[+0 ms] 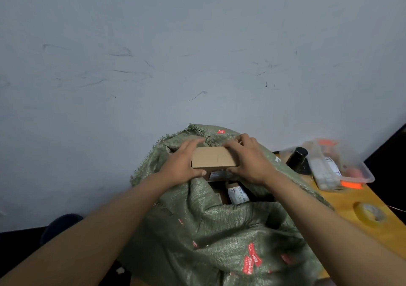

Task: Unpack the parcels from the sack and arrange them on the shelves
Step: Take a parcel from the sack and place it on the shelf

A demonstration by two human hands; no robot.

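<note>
Above sack (219,231), hands (182,165) grip box (212,160).

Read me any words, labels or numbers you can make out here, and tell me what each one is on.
None can be read.
Red printed marks on the green sack: too blurred.
White label on the parcel inside the sack: too small.
Paper in the clear plastic bin: blurred.
Cardboard box, held by both hands: only a faint cross mark.
</note>
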